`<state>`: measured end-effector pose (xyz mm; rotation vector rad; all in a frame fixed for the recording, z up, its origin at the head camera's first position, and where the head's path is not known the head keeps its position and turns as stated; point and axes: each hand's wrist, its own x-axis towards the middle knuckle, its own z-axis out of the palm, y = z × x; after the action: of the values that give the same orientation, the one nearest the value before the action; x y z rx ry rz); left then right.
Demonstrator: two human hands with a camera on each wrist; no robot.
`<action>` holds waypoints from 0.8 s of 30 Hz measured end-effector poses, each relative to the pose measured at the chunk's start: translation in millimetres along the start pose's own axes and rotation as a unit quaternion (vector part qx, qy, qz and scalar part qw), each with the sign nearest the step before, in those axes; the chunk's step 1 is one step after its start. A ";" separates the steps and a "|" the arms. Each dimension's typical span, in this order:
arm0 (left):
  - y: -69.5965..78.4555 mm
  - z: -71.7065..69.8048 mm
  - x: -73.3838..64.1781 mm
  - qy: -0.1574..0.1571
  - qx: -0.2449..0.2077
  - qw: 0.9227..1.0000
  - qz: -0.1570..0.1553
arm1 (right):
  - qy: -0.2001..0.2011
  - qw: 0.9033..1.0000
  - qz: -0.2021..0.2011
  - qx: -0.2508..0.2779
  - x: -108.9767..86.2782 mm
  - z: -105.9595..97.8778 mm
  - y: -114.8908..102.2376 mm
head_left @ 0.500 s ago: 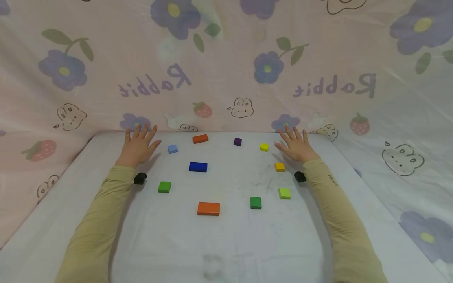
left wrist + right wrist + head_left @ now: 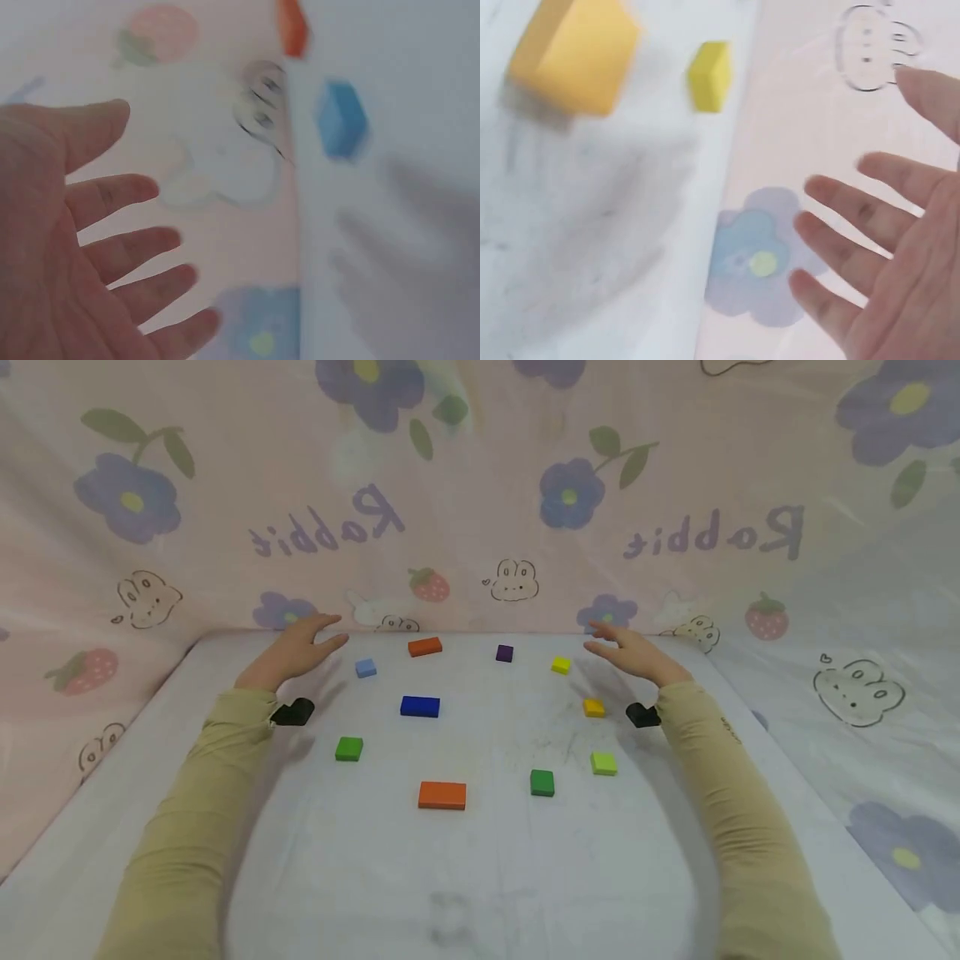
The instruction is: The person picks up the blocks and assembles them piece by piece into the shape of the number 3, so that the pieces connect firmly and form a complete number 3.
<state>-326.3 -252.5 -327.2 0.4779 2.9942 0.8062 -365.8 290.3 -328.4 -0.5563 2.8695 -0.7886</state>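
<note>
My left hand (image 2: 288, 652) is held above the far left of the white table, palm turned inward, its fingers (image 2: 135, 244) spread and holding nothing. Nearest to it lies a light blue block (image 2: 365, 668), with an orange-red block (image 2: 425, 647) a bit farther back. On the other side my right hand (image 2: 633, 653) hovers in the same way, fingers (image 2: 855, 210) apart and nothing in them. Beside it are a yellow block (image 2: 561, 665) and an amber block (image 2: 593, 707). Both blocks also appear in the right wrist view.
Across the white tabletop (image 2: 480, 877) lie more blocks: dark blue (image 2: 420, 707), purple (image 2: 505, 653), green (image 2: 348, 749), orange (image 2: 442, 795), dark green (image 2: 542, 782) and lime (image 2: 603, 763). A patterned pink cloth (image 2: 465, 527) rises behind the table. Black wrist cameras (image 2: 294, 712) sit at the cuffs.
Both hands have turned from palms down with fingers spread forward to palms facing inward. The wrists have moved slightly outward. The blocks keep their places relative to one another.
</note>
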 end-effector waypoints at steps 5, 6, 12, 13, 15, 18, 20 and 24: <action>20.0 -9.7 -1.0 -0.005 -0.116 0.993 -0.003 | 0.003 0.997 -0.014 0.076 -3.1 -9.8 -11.3; 22.9 -10.7 -1.2 -0.006 -0.139 0.990 0.001 | 0.004 0.996 -0.022 0.090 -3.8 -10.7 -13.8; 33.0 -8.8 -0.3 -0.039 -0.251 0.967 0.009 | -0.024 0.979 -0.045 0.195 -8.9 -13.9 -22.3; 34.1 -7.1 0.3 -0.049 -0.267 0.962 0.008 | -0.031 0.976 -0.045 0.210 -10.2 -14.3 -22.6; 36.4 -2.7 1.7 -0.074 -0.300 0.951 0.009 | -0.049 0.971 -0.036 0.231 -14.4 -14.5 -22.5; 37.4 4.3 2.5 -0.102 -0.330 0.939 0.001 | -0.081 0.966 -0.025 0.245 -20.3 -12.6 -19.7; 37.0 9.9 2.8 -0.112 -0.342 0.933 -0.004 | -0.099 0.964 -0.013 0.247 -23.8 -9.9 -16.9; 34.2 22.9 3.5 -0.126 -0.356 0.926 -0.009 | -0.123 0.963 0.006 0.242 -27.6 -2.5 -10.9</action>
<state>-317.9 -212.1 -330.1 0.4636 2.2443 1.5790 -337.3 293.2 -320.3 -0.5246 2.3321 -1.2633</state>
